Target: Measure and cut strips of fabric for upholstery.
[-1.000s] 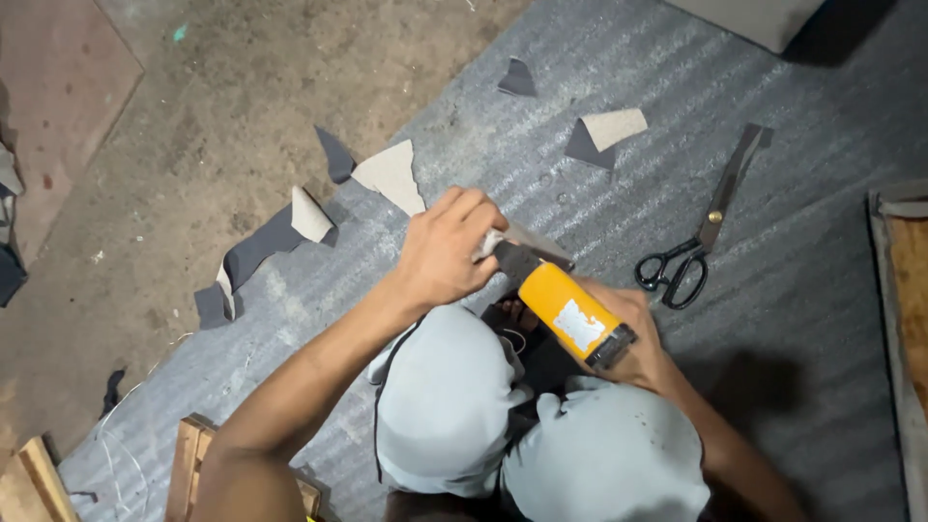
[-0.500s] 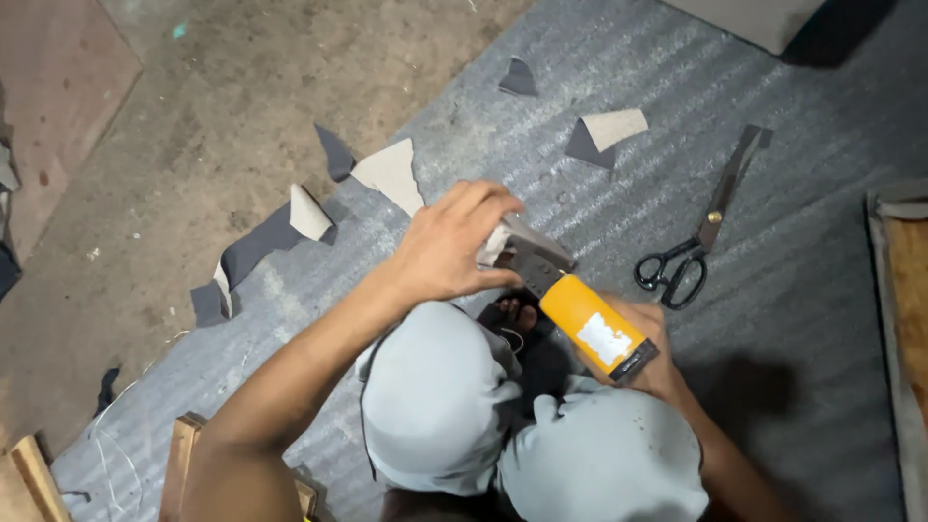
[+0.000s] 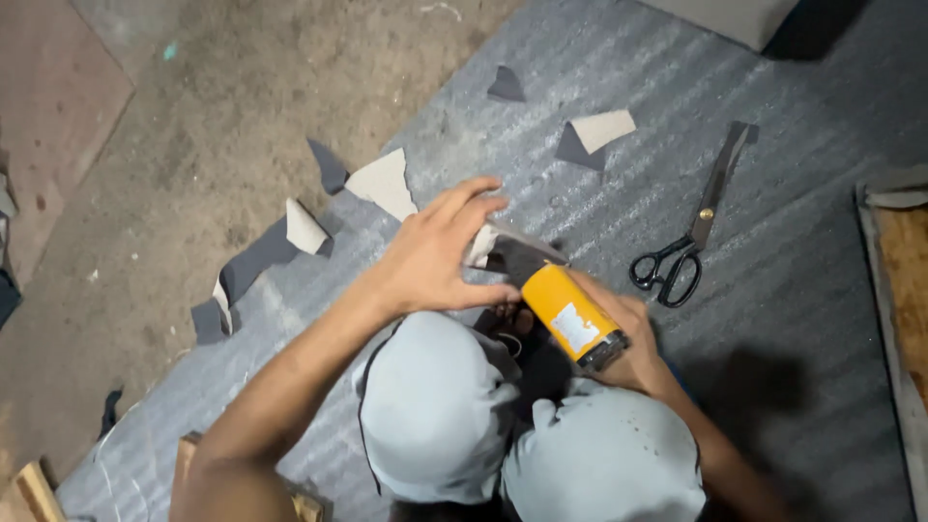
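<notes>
One yellow cylindrical tool with white label (image 3: 572,322) – right hand (image 3: 633,343) fingers clenched round it, above grey-clad knees (image 3: 435,406). Left hand (image 3: 440,253) fingers spread, pressing pale sheet scrap (image 3: 480,246) onto grey ribbed mat (image 3: 773,338). One pair black-handled scissors (image 3: 688,237) lying right – well apart. About six cut scraps (image 3: 385,184) scattered on mat and floor.

The right hand (image 3: 633,338) is largely covered by the yellow cylindrical tool (image 3: 572,316), whose tip is hidden behind the left hand (image 3: 440,256). What is pinched under the left fingers (image 3: 474,208) cannot be made out. The wooden-framed board (image 3: 904,290) is cut by the right edge.
</notes>
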